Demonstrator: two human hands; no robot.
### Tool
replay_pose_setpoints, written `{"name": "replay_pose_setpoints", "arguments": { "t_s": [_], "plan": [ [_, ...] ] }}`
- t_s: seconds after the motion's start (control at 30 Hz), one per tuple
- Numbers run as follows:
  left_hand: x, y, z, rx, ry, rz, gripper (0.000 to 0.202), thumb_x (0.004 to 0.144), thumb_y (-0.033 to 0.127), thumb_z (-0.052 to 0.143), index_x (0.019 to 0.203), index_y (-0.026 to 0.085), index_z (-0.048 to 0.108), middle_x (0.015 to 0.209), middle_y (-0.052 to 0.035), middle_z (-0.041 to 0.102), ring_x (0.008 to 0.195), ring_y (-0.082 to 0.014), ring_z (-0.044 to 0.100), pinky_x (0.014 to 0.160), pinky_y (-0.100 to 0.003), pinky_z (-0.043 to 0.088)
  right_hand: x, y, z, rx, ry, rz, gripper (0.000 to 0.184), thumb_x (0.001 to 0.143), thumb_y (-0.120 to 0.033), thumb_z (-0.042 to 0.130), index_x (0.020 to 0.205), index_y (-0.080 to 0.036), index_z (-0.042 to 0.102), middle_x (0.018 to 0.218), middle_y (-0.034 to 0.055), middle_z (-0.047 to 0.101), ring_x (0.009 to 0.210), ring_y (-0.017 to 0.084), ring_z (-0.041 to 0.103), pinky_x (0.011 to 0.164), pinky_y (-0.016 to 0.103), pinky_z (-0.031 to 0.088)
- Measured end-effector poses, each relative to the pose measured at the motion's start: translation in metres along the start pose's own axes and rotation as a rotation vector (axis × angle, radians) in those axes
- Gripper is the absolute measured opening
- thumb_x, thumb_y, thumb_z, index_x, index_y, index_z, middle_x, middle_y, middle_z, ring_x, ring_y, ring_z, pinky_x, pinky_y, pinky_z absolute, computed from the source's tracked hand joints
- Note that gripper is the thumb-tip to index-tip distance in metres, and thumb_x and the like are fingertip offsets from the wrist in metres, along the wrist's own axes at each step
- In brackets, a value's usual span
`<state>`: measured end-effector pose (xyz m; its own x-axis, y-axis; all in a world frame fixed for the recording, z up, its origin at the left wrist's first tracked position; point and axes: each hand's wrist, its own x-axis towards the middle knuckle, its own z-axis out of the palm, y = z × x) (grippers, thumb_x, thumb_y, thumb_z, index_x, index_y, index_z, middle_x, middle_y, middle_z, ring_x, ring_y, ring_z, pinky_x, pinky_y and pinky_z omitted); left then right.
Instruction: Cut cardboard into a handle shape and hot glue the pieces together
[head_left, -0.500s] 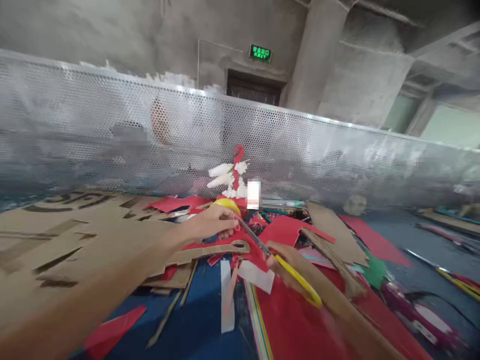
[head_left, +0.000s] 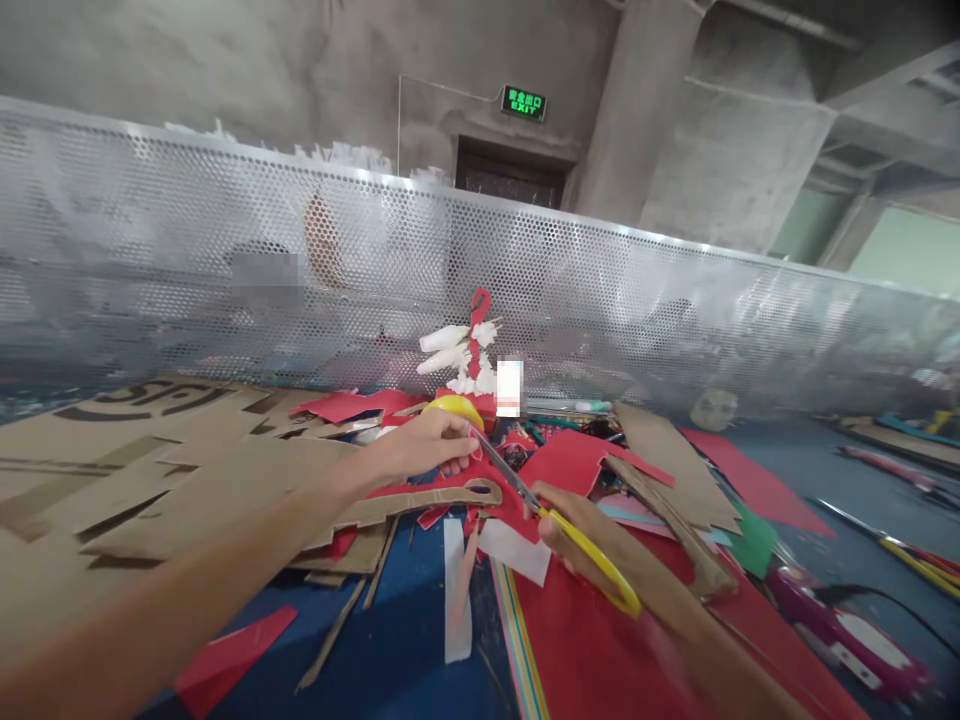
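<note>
My right hand (head_left: 559,508) grips a pair of scissors (head_left: 589,560) by their yellow handles, blades pointing up and left. The blade tips reach my left hand (head_left: 435,445), whose fingers are pinched on a small pale piece of paper (head_left: 475,446) with a reddish edge. Much of that piece is hidden by the fingers and blades. Just behind my left hand shows a yellow rounded object (head_left: 456,407). Below the hands lie a cardboard strip with a looped end (head_left: 427,500) and white paper strips (head_left: 456,600).
Cut cardboard (head_left: 247,470) covers the left side. Red paper sheets (head_left: 600,640) lie at the front right. A red stand with white flower shapes (head_left: 480,350) rises before a perforated metal screen (head_left: 600,290). A purple device with a cord (head_left: 847,630) sits at right.
The view has shifted slightly and sharpened. Both hands and the scissors hold almost the same position, with the blades still at the small paper piece.
</note>
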<state>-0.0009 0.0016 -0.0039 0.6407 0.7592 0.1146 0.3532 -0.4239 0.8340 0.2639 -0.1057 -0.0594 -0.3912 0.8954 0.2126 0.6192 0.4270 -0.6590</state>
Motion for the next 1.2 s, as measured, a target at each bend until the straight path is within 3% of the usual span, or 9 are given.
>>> {"name": "replay_pose_setpoints", "arguments": {
  "t_s": [0.13,0.27,0.47,0.73,0.9,0.97,1.07,1.2],
  "plan": [
    [0.001,-0.001,0.001,-0.006,-0.007,0.001,0.024,0.087,0.037,0.065,0.075,0.017,0.066,0.068,-0.003,0.069,0.06,-0.0136,0.062,0.061,-0.028,0.051,0.002,-0.001,0.002,0.026,-0.019,0.028,0.056,0.094,-0.075,0.041,0.093,-0.021,0.054,0.068,-0.0021,0.05,0.054,0.012,0.046,0.048,0.024,0.033],
    [0.002,-0.005,-0.001,-0.001,-0.017,0.011,0.026,0.089,0.04,0.063,0.079,0.016,0.068,0.071,-0.0038,0.071,0.063,-0.0141,0.064,0.063,-0.028,0.052,0.004,0.002,0.003,0.058,-0.032,0.062,0.057,0.093,-0.076,0.041,0.09,-0.021,0.051,0.068,-0.0032,0.046,0.052,0.01,0.04,0.047,0.023,0.026],
    [0.001,-0.006,-0.004,0.041,-0.039,0.005,0.03,0.089,0.045,0.062,0.082,0.016,0.068,0.073,-0.0054,0.072,0.064,-0.016,0.065,0.061,-0.029,0.051,0.006,0.005,0.003,0.021,-0.004,0.025,0.052,0.095,-0.071,0.043,0.085,-0.02,0.051,0.067,-0.0044,0.043,0.057,0.011,0.035,0.052,0.024,0.025],
    [-0.006,0.012,-0.005,0.085,-0.092,-0.046,0.028,0.086,0.045,0.063,0.08,0.017,0.068,0.072,-0.0038,0.07,0.064,-0.0152,0.064,0.062,-0.026,0.05,0.004,-0.004,-0.002,-0.014,0.023,0.059,0.048,0.091,-0.067,0.054,0.08,-0.021,0.051,0.065,-0.0034,0.045,0.058,0.012,0.037,0.054,0.025,0.025],
    [-0.017,0.012,-0.035,0.279,-0.268,-0.146,0.015,0.076,0.035,0.068,0.076,0.02,0.068,0.071,-0.002,0.071,0.064,-0.0168,0.066,0.061,-0.025,0.049,-0.001,-0.024,-0.019,-0.051,0.063,0.162,0.042,0.096,-0.063,0.045,0.084,-0.023,0.051,0.059,-0.0047,0.044,0.052,0.014,0.041,0.052,0.027,0.026],
    [-0.024,0.008,-0.051,0.438,-0.352,-0.188,0.01,0.072,0.027,0.066,0.065,0.019,0.067,0.065,-0.0025,0.07,0.061,-0.0175,0.064,0.056,-0.025,0.045,-0.003,-0.027,-0.028,-0.19,0.068,0.2,0.039,0.096,-0.06,0.048,0.087,-0.023,0.055,0.064,-0.0024,0.053,0.057,0.016,0.049,0.055,0.027,0.03],
    [-0.031,-0.006,-0.071,0.554,-0.504,-0.358,0.014,0.065,0.019,0.064,0.051,0.019,0.063,0.052,-0.0039,0.065,0.053,-0.019,0.061,0.051,-0.025,0.041,-0.003,-0.017,-0.037,-0.42,0.114,0.267,0.035,0.093,-0.055,0.056,0.098,-0.022,0.064,0.084,0.0063,0.068,0.074,0.023,0.062,0.063,0.03,0.036],
    [-0.033,-0.038,-0.083,0.427,-0.328,-0.407,0.019,0.051,0.013,0.075,0.045,0.019,0.059,0.045,-0.005,0.061,0.04,-0.0193,0.056,0.043,-0.026,0.039,-0.003,0.012,-0.039,-0.658,0.124,0.388,0.033,0.09,-0.048,0.061,0.107,-0.021,0.069,0.087,0.0124,0.071,0.081,0.028,0.067,0.065,0.032,0.037]
  ]
}}
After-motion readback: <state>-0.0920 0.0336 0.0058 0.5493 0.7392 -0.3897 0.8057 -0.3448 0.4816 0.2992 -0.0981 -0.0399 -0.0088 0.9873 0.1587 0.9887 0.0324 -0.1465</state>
